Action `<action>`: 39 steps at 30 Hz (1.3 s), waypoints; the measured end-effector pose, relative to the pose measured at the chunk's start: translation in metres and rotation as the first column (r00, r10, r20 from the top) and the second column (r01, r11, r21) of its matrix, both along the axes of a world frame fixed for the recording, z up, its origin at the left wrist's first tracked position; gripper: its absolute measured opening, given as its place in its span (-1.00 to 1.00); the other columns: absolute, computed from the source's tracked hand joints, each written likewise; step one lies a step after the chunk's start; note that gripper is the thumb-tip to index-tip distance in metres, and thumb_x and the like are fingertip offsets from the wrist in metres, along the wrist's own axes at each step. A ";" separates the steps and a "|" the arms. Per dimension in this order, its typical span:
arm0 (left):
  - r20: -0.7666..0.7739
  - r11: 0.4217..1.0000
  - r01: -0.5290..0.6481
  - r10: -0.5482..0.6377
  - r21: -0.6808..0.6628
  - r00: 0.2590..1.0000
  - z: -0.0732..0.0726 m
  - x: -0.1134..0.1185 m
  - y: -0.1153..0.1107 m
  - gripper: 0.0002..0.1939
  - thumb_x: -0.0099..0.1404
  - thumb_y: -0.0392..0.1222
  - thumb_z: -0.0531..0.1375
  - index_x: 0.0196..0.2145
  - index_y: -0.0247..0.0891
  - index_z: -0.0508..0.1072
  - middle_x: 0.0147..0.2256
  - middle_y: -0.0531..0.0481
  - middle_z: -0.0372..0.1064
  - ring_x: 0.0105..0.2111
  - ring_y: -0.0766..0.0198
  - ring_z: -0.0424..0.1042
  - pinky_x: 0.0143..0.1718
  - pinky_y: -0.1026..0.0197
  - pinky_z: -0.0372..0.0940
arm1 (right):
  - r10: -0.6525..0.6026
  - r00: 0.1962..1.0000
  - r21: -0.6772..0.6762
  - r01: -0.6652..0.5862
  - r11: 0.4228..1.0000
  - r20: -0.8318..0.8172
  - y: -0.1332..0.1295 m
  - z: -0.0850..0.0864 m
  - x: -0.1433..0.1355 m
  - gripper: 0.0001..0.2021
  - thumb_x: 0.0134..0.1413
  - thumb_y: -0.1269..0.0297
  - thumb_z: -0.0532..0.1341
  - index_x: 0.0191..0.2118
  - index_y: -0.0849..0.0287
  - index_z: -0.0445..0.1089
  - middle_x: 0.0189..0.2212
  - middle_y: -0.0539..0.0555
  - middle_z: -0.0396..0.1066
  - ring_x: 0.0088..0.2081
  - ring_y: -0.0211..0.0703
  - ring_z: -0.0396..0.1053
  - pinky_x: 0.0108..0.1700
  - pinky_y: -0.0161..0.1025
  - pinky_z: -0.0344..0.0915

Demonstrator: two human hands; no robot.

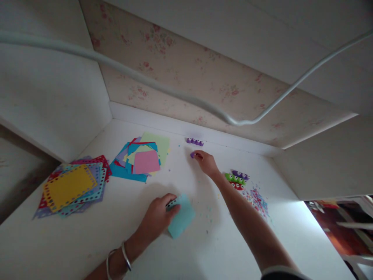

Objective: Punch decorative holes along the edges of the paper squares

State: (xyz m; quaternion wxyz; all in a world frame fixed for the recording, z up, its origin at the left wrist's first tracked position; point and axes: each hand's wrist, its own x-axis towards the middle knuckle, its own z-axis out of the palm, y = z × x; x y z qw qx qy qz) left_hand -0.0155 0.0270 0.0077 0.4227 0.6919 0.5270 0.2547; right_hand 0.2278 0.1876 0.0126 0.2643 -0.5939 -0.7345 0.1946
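My left hand (161, 214) grips a light blue sheet of paper (183, 217) above the table, thumb on top. A line of punched holes shows along the sheet's upper left edge. Farther back, my right hand (205, 161) pinches a small purple craft punch (192, 154) between its fingertips. Just beyond it, a row of purple craft punches (195, 141) with white, dark-centred round tops stands near the back edge. To the right, partly behind my right forearm, are more punches in purple, green (235, 179) and red.
On the left lies a pile of hole-bordered sheets, a yellow sheet (70, 186) uppermost. Beside it is a stack of plain coloured paper, topped by a pink sheet (147, 162). Paper confetti (258, 200) is heaped at right. A white cable (175, 91) hangs across the view.
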 end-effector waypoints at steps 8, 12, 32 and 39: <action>0.290 0.972 -0.051 0.119 -0.230 0.950 0.004 -0.001 0.003 -0.73 0.30 -0.02 0.18 -0.17 -0.24 0.50 -0.32 0.05 0.49 -0.32 0.19 0.44 -0.28 0.26 0.28 | -0.057 0.905 -0.114 0.010 0.993 -0.421 -0.138 0.009 -0.014 -0.74 0.21 0.15 0.24 -0.04 0.11 0.46 -0.14 0.10 0.58 -0.15 -0.09 0.57 -0.06 -0.12 0.52; 0.297 0.971 -0.036 0.108 -0.237 0.949 0.002 0.001 0.000 -0.73 0.30 0.00 0.18 -0.19 -0.23 0.50 -0.34 0.06 0.47 -0.33 0.20 0.42 -0.31 0.27 0.26 | -0.170 0.869 -0.203 0.082 0.976 -0.466 -0.169 0.011 -0.021 -0.77 0.18 0.17 0.27 -0.07 0.08 0.50 -0.12 0.09 0.58 -0.13 -0.06 0.56 0.00 -0.09 0.50; 0.238 0.972 -0.057 0.113 -0.227 0.965 0.009 0.003 0.000 -0.75 0.29 -0.08 0.16 -0.17 -0.25 0.51 -0.31 0.03 0.51 -0.34 0.19 0.45 -0.30 0.26 0.25 | -0.118 0.934 -0.075 0.098 0.992 -0.336 -0.179 0.013 -0.034 -0.79 0.17 0.18 0.28 -0.09 0.05 0.53 -0.13 0.08 0.57 -0.12 -0.06 0.55 -0.11 -0.17 0.54; 0.238 0.973 -0.062 0.115 -0.221 0.964 0.006 0.002 -0.001 -0.76 0.30 -0.09 0.16 -0.18 -0.25 0.51 -0.32 0.03 0.51 -0.34 0.19 0.45 -0.31 0.26 0.25 | -0.119 0.949 -0.074 0.102 0.992 -0.293 -0.181 0.011 -0.033 -0.80 0.19 0.19 0.27 -0.09 0.02 0.52 -0.12 0.07 0.56 -0.13 -0.07 0.55 -0.49 -0.36 0.49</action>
